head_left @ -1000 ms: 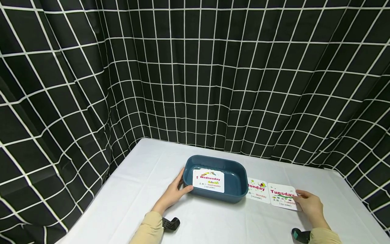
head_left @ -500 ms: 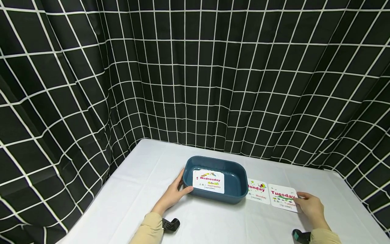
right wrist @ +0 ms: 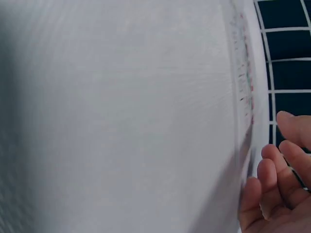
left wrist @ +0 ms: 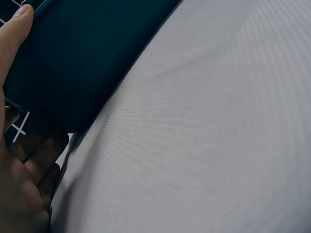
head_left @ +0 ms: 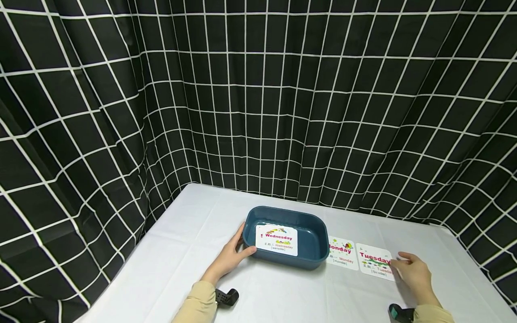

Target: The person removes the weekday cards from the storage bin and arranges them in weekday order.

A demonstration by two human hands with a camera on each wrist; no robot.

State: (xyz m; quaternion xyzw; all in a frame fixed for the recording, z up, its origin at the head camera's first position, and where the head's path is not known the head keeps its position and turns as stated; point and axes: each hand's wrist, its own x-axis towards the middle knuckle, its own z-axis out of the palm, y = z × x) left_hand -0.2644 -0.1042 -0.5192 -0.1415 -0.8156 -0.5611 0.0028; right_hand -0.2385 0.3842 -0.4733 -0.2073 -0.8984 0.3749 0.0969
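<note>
My left hand point(head_left: 230, 259) holds the left end of a dark blue plastic basin point(head_left: 319, 242), its thumb on the front rim and its fingers along the end wall. In the left wrist view, the thumb point(left wrist: 17, 26) lies at the rim of the basin point(left wrist: 82, 58). Inside is a Wednesday card point(head_left: 278, 246), lying over another card whose edge shows a red letter. To the right, flat on the cloth, lie a Monday card point(head_left: 343, 255), partly covered by the basin, and a Tuesday card point(head_left: 373, 260). At the Tuesday card's right edge, my right hand point(head_left: 416, 274) has loosely bent fingers, nothing between them.
A white cloth point(head_left: 282, 294) covers the table. Black curtains with a white grid point(head_left: 258, 112) hang around its back and sides. Each wrist wears a black camera mount, one of them point(head_left: 228, 297) near the front left.
The right hand has let go of the Tuesday card and shifted slightly right, its index finger lifting away. The left hand and the basin have not moved.
</note>
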